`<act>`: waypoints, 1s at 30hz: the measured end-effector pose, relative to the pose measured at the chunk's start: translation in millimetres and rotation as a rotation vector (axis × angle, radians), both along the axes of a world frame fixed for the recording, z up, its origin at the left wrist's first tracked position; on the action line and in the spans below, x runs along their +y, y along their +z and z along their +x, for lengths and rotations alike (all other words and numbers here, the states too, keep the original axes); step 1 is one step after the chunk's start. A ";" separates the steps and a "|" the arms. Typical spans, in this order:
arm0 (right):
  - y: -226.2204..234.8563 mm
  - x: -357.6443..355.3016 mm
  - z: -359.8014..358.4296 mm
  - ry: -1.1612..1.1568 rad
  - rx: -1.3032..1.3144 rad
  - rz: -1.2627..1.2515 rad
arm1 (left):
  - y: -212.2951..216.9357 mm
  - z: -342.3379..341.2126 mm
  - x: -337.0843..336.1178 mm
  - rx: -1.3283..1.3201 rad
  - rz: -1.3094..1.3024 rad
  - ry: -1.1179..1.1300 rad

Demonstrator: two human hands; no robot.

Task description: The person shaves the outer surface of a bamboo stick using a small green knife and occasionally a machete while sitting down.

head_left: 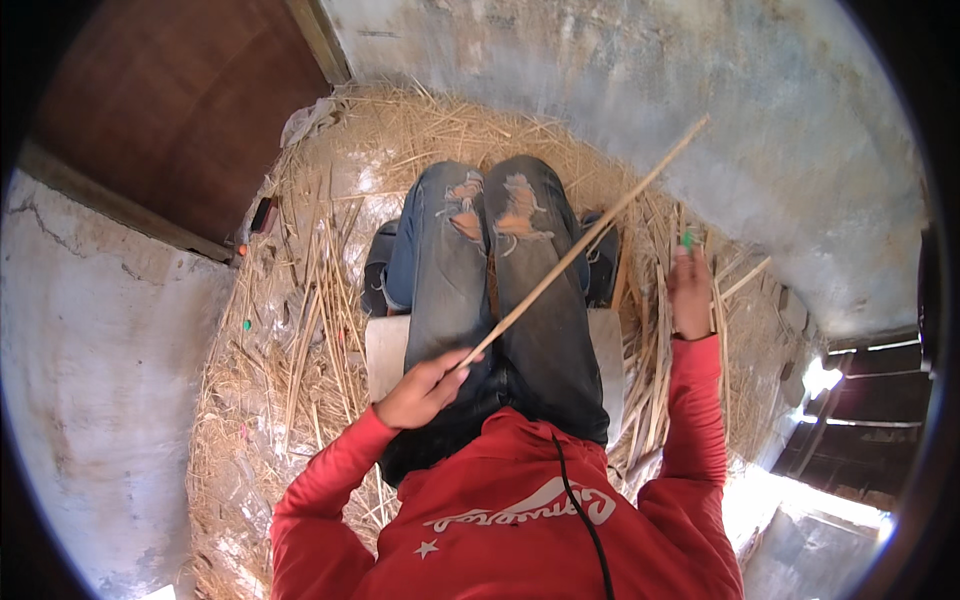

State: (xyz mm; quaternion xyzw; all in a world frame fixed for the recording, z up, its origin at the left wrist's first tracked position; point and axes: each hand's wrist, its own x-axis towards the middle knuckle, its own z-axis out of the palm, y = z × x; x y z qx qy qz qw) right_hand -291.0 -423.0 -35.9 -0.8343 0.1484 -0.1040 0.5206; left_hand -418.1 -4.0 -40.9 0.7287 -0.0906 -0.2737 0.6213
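My left hand (422,392) is closed round the lower end of a long, straight, pale tan cane (585,242). The cane slants up and away to the right, across my lap and past my knees, and its far tip shows in front of the grey wall. Off to the right, my right hand (690,295) reaches forward over loose stalks on the floor. Its fingers are close together, with a small bright green object (687,240) at the fingertips. The rest of that object cannot be made out.
I sit on a pale flat seat (385,350), legs in ripped jeans (450,290). Dry straw and split stalks (310,330) cover the floor on both sides. A small dark red object (264,214) lies by the brown door panel (180,110). Plastered walls (640,60) close in around.
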 end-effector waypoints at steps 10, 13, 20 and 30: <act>-6.0 103.1 -53.1 0.562 -0.041 -0.202 | -10.8 45.4 -51.4 -0.151 0.036 0.014; -4.8 109.3 -48.6 0.553 -0.020 -0.246 | -11.7 47.0 -54.7 -0.166 0.050 0.029; -6.2 119.4 -42.7 0.599 0.001 -0.302 | -17.7 55.4 -64.4 -0.164 0.034 0.030; -16.6 128.0 -41.2 0.531 -0.014 -0.254 | 6.3 17.0 -32.8 -0.298 0.290 0.054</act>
